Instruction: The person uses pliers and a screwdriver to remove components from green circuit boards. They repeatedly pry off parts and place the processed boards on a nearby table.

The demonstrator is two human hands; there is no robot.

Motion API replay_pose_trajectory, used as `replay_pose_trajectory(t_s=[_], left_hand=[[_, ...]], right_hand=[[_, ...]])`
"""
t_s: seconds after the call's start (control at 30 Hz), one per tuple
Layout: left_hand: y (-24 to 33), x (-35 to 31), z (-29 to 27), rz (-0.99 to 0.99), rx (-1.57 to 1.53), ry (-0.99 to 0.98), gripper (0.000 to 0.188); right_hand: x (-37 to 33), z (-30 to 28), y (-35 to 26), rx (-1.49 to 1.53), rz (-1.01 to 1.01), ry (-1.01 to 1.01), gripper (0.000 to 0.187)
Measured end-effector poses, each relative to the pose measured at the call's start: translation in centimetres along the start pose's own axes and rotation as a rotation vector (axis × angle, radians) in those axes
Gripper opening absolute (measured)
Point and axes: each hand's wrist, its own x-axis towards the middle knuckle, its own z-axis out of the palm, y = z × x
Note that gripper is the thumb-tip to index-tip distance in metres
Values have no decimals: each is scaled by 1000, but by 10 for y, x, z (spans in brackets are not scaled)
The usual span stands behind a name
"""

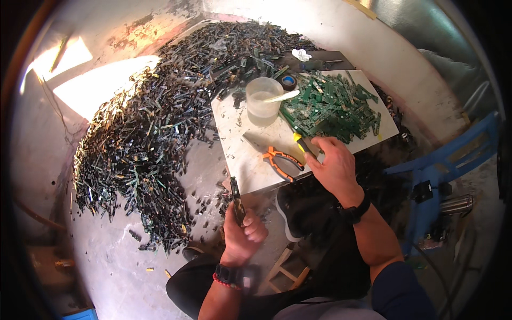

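My left hand (242, 234) is closed round a narrow dark strip (236, 193), which stands upright from the fist beside the board's near-left corner. It resembles the pieces in the large heap. Over the white board (232, 154), my right hand (336, 166) grips a yellow-and-black-handled tool (299, 143), whose thin end points away toward the far left; its kind is unclear. Close to that hand lie pliers (281, 164) with orange-and-black handles. A pile of green circuit board strips (333, 104) covers the board's right side. Left of it stands a translucent cup (261, 109) with a pale stick across its rim.
A big heap of dark strips (144, 144) spreads over the floor to the left and back. A roll of black tape (288, 81) sits behind the cup. White crumpled tissue (301, 54) lies farther back. At the right stands a blue plastic stool (442, 165) beside a metal cylinder (457, 205).
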Motion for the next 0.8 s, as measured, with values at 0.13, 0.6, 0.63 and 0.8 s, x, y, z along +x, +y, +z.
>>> replay_pose_trajectory(t_s=[0.13, 0.6, 0.63, 0.8], left_hand=[[-3, 16, 4, -8, 23, 44, 56], [-4, 16, 10, 30, 11, 97, 57], [-5, 14, 9, 23, 25, 107, 58], [-6, 15, 10, -3, 51, 125, 61]], right_hand=[[-1, 3, 12, -115, 60, -243, 30], [4, -30, 8, 668, 26, 240, 14], [-1, -30, 14, 740, 7, 296, 13], [-16, -31, -27, 1067, 141, 106, 9]])
